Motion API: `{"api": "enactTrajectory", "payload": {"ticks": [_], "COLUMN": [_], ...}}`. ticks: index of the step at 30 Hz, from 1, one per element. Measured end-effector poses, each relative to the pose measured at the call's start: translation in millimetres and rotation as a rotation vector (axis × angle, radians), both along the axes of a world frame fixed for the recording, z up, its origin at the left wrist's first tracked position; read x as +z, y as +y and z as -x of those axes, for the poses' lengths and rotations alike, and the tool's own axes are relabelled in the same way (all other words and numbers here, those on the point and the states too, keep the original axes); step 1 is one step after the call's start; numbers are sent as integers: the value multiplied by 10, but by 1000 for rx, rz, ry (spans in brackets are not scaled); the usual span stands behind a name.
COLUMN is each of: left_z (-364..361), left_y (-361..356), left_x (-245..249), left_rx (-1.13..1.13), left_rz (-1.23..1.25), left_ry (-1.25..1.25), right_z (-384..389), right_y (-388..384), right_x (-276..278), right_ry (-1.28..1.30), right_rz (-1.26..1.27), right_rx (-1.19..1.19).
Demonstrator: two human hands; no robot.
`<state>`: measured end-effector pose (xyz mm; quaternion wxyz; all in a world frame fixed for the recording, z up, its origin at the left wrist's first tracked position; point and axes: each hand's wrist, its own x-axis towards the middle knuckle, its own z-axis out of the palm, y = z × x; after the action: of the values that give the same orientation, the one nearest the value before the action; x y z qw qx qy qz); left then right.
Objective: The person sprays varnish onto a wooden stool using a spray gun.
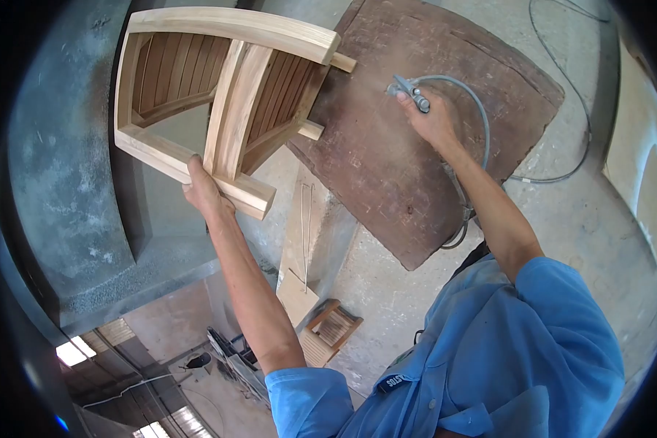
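My left hand (203, 191) is closed round the lower rail of a pale wooden frame (244, 109), which is held up and tilted. The frame has curved rails, a middle bar and darker slatted panels (179, 69). Two short wooden ends stick out at its right side. My right hand (434, 117) grips a small metal spray gun (410, 93), apart from the frame and with its nozzle toward the left. A grey hose (471, 91) loops from the gun down past my forearm. A faint haze hangs by the nozzle.
A worn brown board (416, 197) lies below the spray gun. A large blue-grey metal surface (66, 160) curves along the left. A small slatted wooden piece (332, 328) rests on the floor near me. A thin cable (584, 131) runs across the floor at right.
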<state>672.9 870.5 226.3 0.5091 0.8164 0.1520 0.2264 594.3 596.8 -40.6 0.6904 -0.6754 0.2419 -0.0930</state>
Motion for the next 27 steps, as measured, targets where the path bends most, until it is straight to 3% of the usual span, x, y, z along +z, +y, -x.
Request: {"api": "enactTrajectory", "payload": {"ticks": [4,7,9,13,16,22,24,27], "left_z": [6,-5,-44,-64,-84,-93,-107,-119], "left_y": [-34,-9,27,-7,28,-19,44,62], "left_x": [20,9,0,9,21,37,15,20], "left_rx": [22,24,13,46,31,21,11,22], "left_rz": [-15,-19,-31,-69,-64,-70,-72,-77], "left_ry": [42,43,22,17,56,83,79,96], "right_z": [-73,-152,-209,-132,-70,-43,21,57], "right_y": [245,477,608,626,499,295,256,292], "right_x": [239,377,342,-40,-9,554,816,1012], "right_ry": [-97,-122,-102,-86,45,-162,-309,-506], "right_rz": [-299,-272,-58,12,20,-318,-533,-599], "right_rx": [260,376,388,377,403,399,512,571]}}
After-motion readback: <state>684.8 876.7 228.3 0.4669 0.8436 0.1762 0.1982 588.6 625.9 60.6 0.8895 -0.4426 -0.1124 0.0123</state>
